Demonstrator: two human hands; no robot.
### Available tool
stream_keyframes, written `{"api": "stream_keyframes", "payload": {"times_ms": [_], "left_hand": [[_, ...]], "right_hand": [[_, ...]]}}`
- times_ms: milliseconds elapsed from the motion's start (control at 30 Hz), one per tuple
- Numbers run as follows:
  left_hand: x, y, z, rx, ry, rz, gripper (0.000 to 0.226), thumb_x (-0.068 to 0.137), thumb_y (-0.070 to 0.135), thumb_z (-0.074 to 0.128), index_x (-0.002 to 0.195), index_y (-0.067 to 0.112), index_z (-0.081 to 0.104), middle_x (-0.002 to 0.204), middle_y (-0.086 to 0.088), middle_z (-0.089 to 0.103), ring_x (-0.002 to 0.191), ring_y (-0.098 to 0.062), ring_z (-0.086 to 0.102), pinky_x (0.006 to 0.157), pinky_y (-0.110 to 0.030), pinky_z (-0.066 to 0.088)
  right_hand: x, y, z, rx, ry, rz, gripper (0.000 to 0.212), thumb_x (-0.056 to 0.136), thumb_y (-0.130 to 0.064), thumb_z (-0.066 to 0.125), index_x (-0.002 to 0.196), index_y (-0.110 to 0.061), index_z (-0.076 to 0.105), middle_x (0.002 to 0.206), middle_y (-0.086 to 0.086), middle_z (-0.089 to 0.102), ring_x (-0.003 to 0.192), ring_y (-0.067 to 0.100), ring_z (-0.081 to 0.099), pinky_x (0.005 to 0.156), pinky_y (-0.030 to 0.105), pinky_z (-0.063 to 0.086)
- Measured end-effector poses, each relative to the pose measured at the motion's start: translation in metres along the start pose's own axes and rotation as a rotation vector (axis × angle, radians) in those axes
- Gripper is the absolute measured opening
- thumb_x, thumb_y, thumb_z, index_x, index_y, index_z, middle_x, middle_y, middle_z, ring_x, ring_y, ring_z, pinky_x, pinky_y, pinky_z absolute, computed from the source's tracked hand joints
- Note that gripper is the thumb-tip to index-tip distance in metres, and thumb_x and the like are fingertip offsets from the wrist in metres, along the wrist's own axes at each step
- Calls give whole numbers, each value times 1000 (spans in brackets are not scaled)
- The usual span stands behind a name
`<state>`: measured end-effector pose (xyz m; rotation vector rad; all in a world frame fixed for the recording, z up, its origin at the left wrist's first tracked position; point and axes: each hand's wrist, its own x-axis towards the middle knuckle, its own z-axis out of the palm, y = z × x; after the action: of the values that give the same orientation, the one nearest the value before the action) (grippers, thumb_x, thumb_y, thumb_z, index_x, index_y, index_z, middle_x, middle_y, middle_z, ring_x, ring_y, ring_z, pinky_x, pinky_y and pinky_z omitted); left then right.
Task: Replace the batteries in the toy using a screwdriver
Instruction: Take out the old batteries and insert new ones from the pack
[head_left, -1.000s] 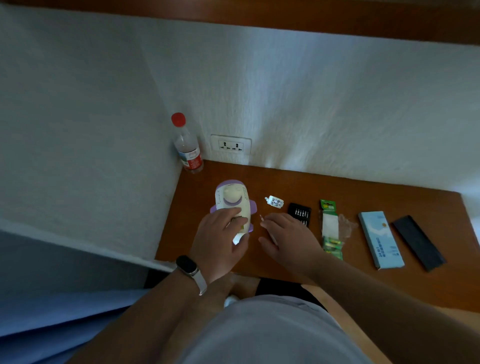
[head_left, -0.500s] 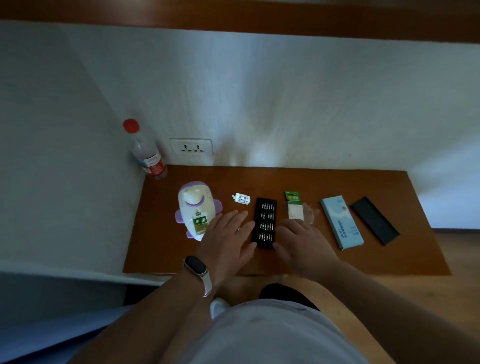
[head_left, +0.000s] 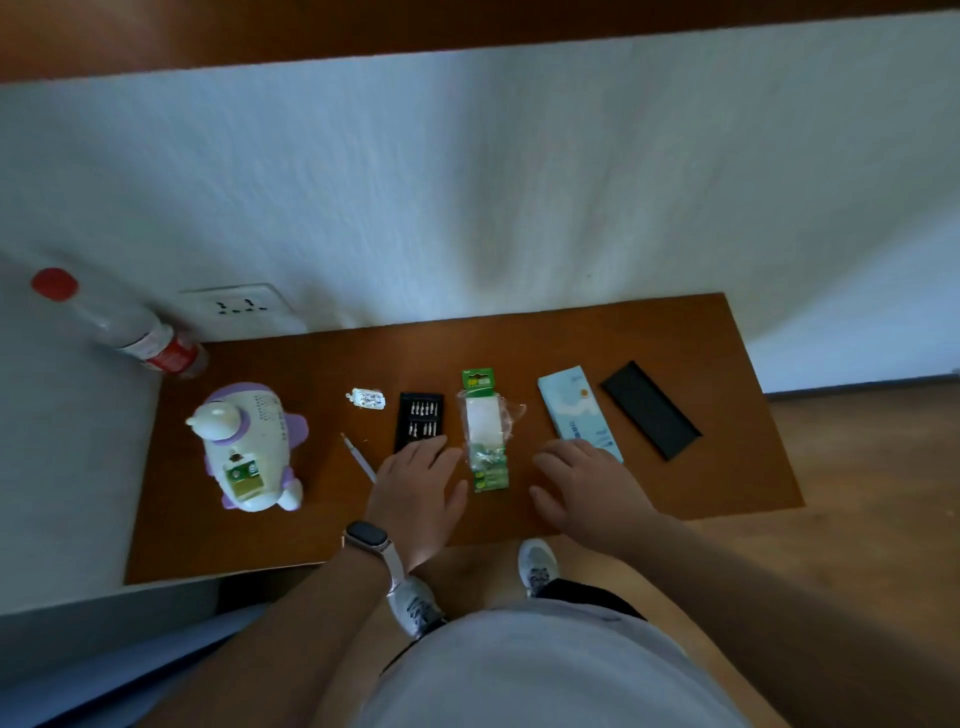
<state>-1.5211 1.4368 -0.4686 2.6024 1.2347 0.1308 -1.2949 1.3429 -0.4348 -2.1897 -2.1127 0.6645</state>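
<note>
Head view, looking down on a brown wooden counter (head_left: 727, 467) set against a white wall.

The white-and-purple plastic toy (head_left: 249, 447) lies at the counter's left end, well apart from both hands, with its rectangular battery compartment (head_left: 241, 475) facing up. A thin silver screwdriver (head_left: 358, 457) lies on the counter between the toy and the left hand (head_left: 415, 488).

The left hand is flat and released, its straight fingers reaching over the near end of a black tray of screwdriver bits (head_left: 421, 421). The right hand (head_left: 587, 488) is likewise released and grasps nothing, its fingertips at the near end of a light-blue cardboard box (head_left: 576, 410).

Between the hands lies a green pack of batteries in clear plastic (head_left: 485, 436). A flat black lid (head_left: 652, 410) lies just right of the box. A clear bottle with a red cap (head_left: 124, 327) stands in the far left corner.
</note>
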Motion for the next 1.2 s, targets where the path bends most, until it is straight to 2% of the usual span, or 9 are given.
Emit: {"api": "stream_keyframes", "payload": {"times_ms": [100, 200, 333, 433, 567, 733, 933, 1067, 1200], "left_hand": [[6, 17, 9, 6, -28, -49, 38, 85, 35, 63, 116, 15, 69, 123, -9, 68, 114, -29, 64, 92, -46, 52], [8, 34, 20, -17, -44, -101, 39, 84, 34, 60, 115, 13, 70, 121, -8, 69, 112, -28, 65, 92, -45, 54], [6, 44, 39, -29, -82, -185, 34, 88, 33, 64, 117, 15, 68, 123, -7, 67, 110, -26, 64, 86, -41, 56], [3, 50, 48, -26, -115, -235, 35, 90, 34, 62, 120, 17, 66, 125, -5, 66, 110, -24, 62, 83, -36, 56], [3, 50, 54, -27, -142, -260, 41, 91, 37, 55, 128, 21, 61, 131, -2, 60, 112, -21, 59, 84, -37, 55], [10, 46, 57, -1, -131, -261, 34, 87, 31, 59, 117, 16, 66, 119, -6, 63, 101, -24, 61, 78, -38, 55], [11, 50, 56, -12, -117, -293, 34, 86, 28, 62, 118, 17, 65, 118, -8, 63, 100, -25, 61, 75, -38, 54], [7, 51, 55, -40, -117, -295, 37, 83, 25, 67, 119, 16, 65, 118, -9, 63, 102, -28, 62, 75, -41, 55], [6, 52, 51, -117, -114, -326, 40, 87, 23, 63, 126, 15, 60, 125, -5, 61, 110, -24, 61, 83, -39, 55]], "right_hand": [[11, 20, 3, 4, -15, -37, 41, 96, -45, 44, 124, -19, 59, 126, 0, 58, 115, 22, 53, 94, 37, 45], [27, 34, 7, 8, -33, -92, 40, 95, -40, 47, 126, -16, 58, 122, 1, 58, 112, 21, 52, 95, 35, 40], [47, 45, 17, 0, -25, -201, 33, 93, -38, 52, 114, -16, 63, 106, 0, 62, 100, 21, 57, 90, 36, 45], [60, 47, 25, -23, -21, -270, 28, 91, -36, 56, 108, -15, 65, 101, 1, 64, 97, 22, 59, 89, 38, 48], [81, 42, 32, -32, -63, -298, 32, 94, -37, 55, 117, -16, 63, 113, 1, 64, 104, 22, 58, 90, 36, 46], [101, 35, 38, 18, -111, -296, 43, 94, -41, 56, 129, -16, 57, 129, 3, 58, 110, 24, 56, 89, 37, 48], [115, 30, 47, 54, -156, -308, 41, 91, -44, 55, 125, -21, 60, 125, 0, 57, 103, 22, 57, 79, 38, 49], [118, 25, 50, 71, -181, -270, 44, 90, -45, 55, 129, -23, 58, 125, -1, 56, 106, 22, 57, 83, 40, 50], [120, 17, 51, 103, -174, -217, 47, 86, -43, 57, 129, -24, 56, 121, -2, 57, 101, 21, 58, 83, 41, 50]]}}
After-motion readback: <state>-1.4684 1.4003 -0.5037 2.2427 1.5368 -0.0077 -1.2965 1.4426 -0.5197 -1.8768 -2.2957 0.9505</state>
